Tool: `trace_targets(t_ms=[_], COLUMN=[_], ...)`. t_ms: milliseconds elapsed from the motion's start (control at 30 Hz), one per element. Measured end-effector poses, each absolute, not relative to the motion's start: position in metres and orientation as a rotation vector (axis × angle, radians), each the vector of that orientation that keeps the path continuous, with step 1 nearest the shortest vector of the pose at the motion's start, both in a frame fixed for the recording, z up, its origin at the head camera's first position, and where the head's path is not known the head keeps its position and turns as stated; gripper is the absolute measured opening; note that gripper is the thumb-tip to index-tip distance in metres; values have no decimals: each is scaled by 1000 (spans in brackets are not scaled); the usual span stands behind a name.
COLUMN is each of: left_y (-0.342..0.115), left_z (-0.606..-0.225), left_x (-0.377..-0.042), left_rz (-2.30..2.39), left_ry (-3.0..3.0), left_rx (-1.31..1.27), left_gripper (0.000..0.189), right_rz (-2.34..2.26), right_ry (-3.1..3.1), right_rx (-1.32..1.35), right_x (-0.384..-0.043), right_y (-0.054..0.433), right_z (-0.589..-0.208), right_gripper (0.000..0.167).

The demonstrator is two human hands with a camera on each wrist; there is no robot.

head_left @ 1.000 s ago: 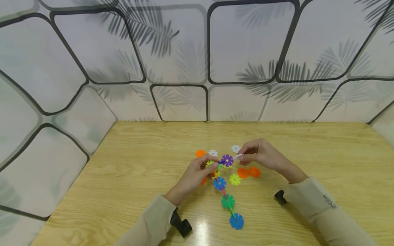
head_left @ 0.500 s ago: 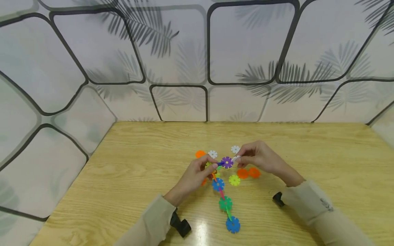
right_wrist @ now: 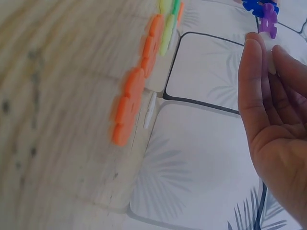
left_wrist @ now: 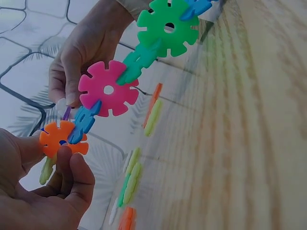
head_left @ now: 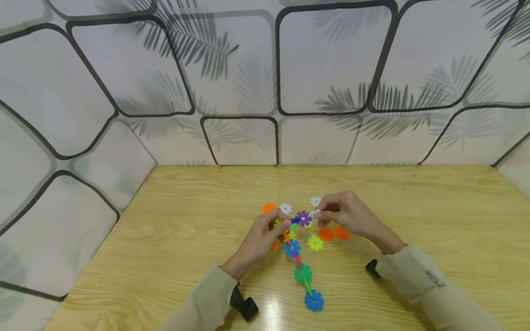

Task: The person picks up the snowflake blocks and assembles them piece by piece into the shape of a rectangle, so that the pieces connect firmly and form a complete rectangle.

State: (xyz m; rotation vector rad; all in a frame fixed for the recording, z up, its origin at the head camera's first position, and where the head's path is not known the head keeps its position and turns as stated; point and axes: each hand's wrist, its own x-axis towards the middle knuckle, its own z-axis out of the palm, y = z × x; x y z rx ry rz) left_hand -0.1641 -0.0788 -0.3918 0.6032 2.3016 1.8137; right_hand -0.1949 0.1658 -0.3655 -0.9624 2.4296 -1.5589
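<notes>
Between the fingers of the left hand and the right hand, a white disc is meeting a purple disc. It is sitting slightly closer than a second ago; in judgement, the joint is advancing, seating unconfirmed. The right fingers are pinching the white disc; the left are gripping the chain at its orange disc, the remainder extending towards the wearer. Loose discs are lying around the fingers on the worktop. No container is showing.

Purple disc, orange disc, pink disc, green disc, blue disc at six o'clock, beige sleeves, yellow wood-grained bench, pale wall at twelve o'clock, dark-outlined with grey fronds
</notes>
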Motion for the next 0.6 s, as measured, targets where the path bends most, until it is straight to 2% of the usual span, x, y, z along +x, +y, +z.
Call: trace_targets(t_ms=[300, 600], left_y=[-78, -83], left_z=[-391, -390], left_x=[-163, -167], left_rz=[1818, 1874], left_ry=[2301, 2149], left_rx=[631, 414], left_gripper=[16, 26], right_rz=[-1545, -1608], right_ry=[2441, 2340], right_rx=[-1010, -957], right_x=[-193, -195], right_y=[162, 163], right_z=[-362, -365], right_gripper=[14, 10])
